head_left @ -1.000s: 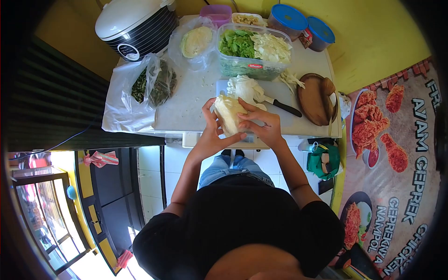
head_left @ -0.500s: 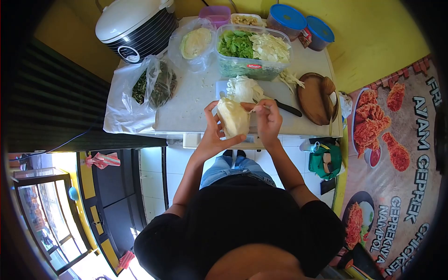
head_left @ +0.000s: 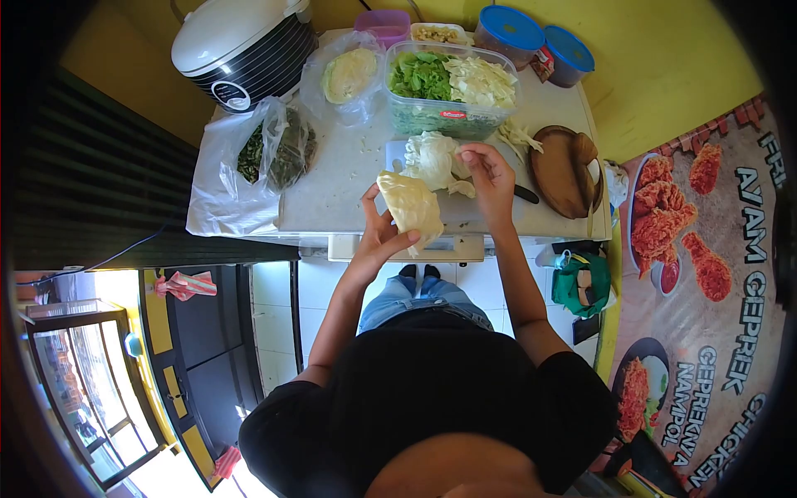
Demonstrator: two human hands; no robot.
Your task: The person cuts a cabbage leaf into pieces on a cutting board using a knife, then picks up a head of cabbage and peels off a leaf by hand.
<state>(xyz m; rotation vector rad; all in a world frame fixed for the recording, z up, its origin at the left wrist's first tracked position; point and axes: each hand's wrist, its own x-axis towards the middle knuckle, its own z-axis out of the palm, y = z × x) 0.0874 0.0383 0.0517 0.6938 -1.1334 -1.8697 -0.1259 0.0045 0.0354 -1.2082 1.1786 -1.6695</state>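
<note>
A pale cabbage piece [head_left: 412,204] is held in my left hand [head_left: 380,241], above the table's front edge. My right hand [head_left: 491,178] is closed, thumb and finger pressed together beside the loose cabbage leaves [head_left: 433,156]; whether a scrap is between them is too small to tell. Those leaves lie on a light cutting board [head_left: 393,152]. The black knife [head_left: 525,194] is partly hidden behind my right hand. Behind the board stands a clear container [head_left: 452,116] with chopped greens and sliced cabbage.
The table [head_left: 324,199] also bears a rice cooker [head_left: 245,54], a bagged cabbage half [head_left: 349,76], a bag of dark greens [head_left: 286,153], a wooden mortar [head_left: 558,170], a purple box [head_left: 383,29] and blue-lidded tubs [head_left: 510,35]. A green bag [head_left: 579,286] is below, at the right.
My right hand has moved away from the cabbage piece, up and to the right toward the loose leaves. A pale leaf now shows beside the pile. The piece in my left hand has tilted.
</note>
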